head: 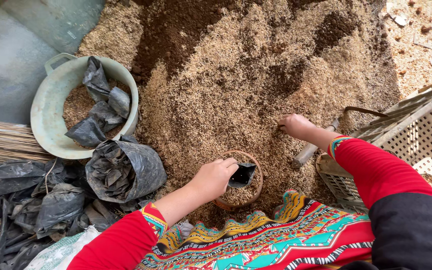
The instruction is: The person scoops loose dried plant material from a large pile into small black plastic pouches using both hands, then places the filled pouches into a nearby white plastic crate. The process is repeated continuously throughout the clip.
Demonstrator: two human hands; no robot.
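Note:
My left hand holds a small black plastic bag open by its rim, above a round brown bowl with husk in it. My right hand rests on a big heap of rice husk mixed with dark soil, fingers curled into the husk. Whether it holds any husk is hidden. Both arms wear red sleeves with patterned cuffs.
A pale green basin with husk and crumpled black bags sits at left. More black plastic bags lie below it. A plastic crate stands at right, with a tool handle beside it. A bundle of thin sticks lies at far left.

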